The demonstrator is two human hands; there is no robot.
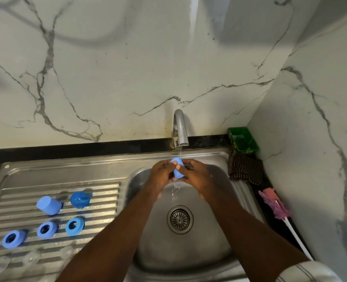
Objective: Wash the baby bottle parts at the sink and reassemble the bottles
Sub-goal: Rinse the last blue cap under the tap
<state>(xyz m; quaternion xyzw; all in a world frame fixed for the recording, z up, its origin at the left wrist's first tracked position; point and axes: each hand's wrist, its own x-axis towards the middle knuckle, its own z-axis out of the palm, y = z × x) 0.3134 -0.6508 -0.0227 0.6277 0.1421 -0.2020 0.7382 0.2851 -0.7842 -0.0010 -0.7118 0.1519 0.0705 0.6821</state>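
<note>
A light blue bottle cap (178,172) is held under the thin stream from the tap (180,128), over the sink bowl (219,231). My left hand (161,173) grips it from the left and my right hand (195,176) grips it from the right. On the ribbed draining board (99,192) lie another light blue cap (48,205), a darker translucent blue cap (80,199) and three blue screw rings (74,226) (46,230) (13,239). Clear teats (31,258) stand near the front edge, hard to make out.
A pink bottle brush (274,206) with a white handle lies on the dark counter right of the sink. A brown cloth (245,166) and a green tray (242,139) sit in the back right corner. Marble walls close in behind and to the right.
</note>
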